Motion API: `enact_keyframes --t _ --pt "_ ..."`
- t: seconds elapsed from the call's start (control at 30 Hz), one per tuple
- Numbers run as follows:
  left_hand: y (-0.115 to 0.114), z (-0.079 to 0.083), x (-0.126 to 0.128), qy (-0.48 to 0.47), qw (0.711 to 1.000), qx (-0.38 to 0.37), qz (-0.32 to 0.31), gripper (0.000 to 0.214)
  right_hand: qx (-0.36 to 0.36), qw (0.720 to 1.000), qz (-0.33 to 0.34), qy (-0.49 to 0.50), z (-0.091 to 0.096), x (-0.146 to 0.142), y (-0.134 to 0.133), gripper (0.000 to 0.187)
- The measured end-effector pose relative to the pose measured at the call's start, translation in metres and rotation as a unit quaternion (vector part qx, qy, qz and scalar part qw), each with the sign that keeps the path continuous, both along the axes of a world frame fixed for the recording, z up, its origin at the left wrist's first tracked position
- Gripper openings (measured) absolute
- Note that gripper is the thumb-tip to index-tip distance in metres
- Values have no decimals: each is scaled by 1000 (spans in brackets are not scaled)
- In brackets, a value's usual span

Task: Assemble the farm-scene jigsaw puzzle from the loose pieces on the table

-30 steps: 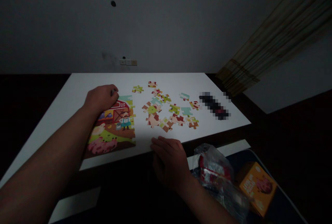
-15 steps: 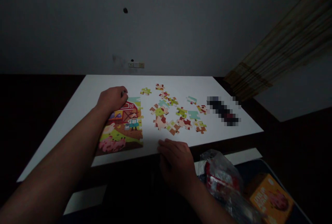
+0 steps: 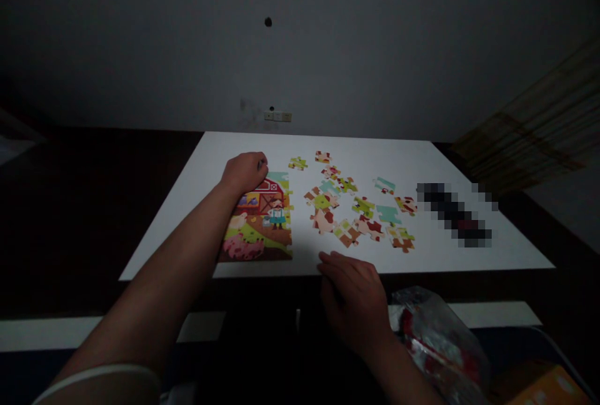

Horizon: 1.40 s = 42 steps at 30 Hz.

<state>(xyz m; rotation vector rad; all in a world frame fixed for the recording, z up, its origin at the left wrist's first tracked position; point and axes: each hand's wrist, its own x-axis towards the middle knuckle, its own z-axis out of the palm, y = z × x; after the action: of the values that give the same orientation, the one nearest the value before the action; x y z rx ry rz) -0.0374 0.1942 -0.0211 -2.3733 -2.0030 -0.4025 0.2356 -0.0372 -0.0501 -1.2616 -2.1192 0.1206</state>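
1. Fingers point(image 3: 328, 261) of the right hand point(image 3: 352, 305) lie together at the near edge of the white surface point(image 3: 506, 255), just short of the loose puzzle pieces point(image 3: 356, 211).
2. Left hand point(image 3: 244, 174) rests on the far edge of the assembled farm jigsaw point(image 3: 260, 224), its curled fingers point(image 3: 260, 164) hiding whether they pinch anything.

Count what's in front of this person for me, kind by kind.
Hands: 2 (left hand, right hand)
Assembled farmyard puzzle: 1
Loose puzzle pieces: about 15, some overlapping
Clear plastic bag: 1
Orange box: 1, partly in view
Blurred object: 1
Total: about 21
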Motion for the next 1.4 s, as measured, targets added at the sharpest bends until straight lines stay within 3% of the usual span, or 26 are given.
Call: enact_keyframes --t 0.53,0.8,1.4 --pt "4 -7 -5 -22 999 0 -36 32 -10 1000 -5 -9 0 1 -2 29" --pt "4 -5 -3 -20 999 0 -33 33 -31 999 38 6 -4 9 -7 47" --pt "5 -3 -2 -34 999 -19 -22 35 -19 1000 2 8 -4 5 -8 45"
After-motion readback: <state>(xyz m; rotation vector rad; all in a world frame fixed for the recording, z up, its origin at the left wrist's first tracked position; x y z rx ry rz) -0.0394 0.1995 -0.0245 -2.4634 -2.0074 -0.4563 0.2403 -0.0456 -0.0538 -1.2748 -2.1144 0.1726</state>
